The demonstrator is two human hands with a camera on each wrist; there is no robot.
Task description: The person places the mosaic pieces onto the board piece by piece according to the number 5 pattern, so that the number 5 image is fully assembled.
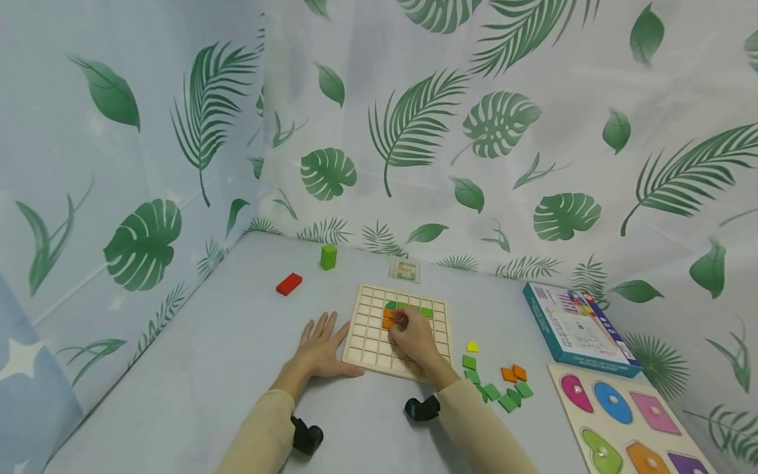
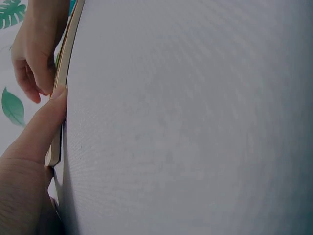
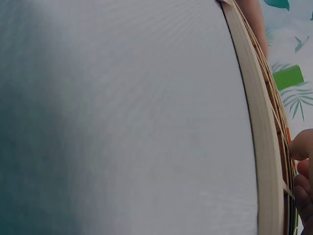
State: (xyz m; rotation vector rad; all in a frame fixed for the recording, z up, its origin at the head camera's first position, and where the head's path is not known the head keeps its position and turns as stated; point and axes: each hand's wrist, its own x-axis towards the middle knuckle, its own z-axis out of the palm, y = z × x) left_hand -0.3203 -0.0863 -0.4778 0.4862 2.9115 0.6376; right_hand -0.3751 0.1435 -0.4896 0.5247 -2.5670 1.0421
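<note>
A square wooden grid board [image 1: 368,337] lies on the table in front of me. My left hand [image 1: 320,347] rests with spread fingers at its near left corner, the thumb [image 2: 46,120] along the near edge. Over the middle of the board, my right hand [image 1: 414,336] has curled fingers and pinches an orange tile [image 1: 387,323] at a grid cell. Another orange tile [image 1: 388,313] sits just above it. Along a farther row lie green tiles [image 1: 427,312] and a rounded green piece [image 1: 391,305]. The right fingers hide part of the grid.
Loose green tiles [image 1: 492,392], orange tiles [image 1: 508,374] and a yellow piece [image 1: 472,347] lie right of the board. Beyond it are a pattern card [image 1: 405,269], a green block [image 1: 328,257] and a red block [image 1: 289,284]. A box [image 1: 583,328] and shape puzzle [image 1: 618,421] stand at right.
</note>
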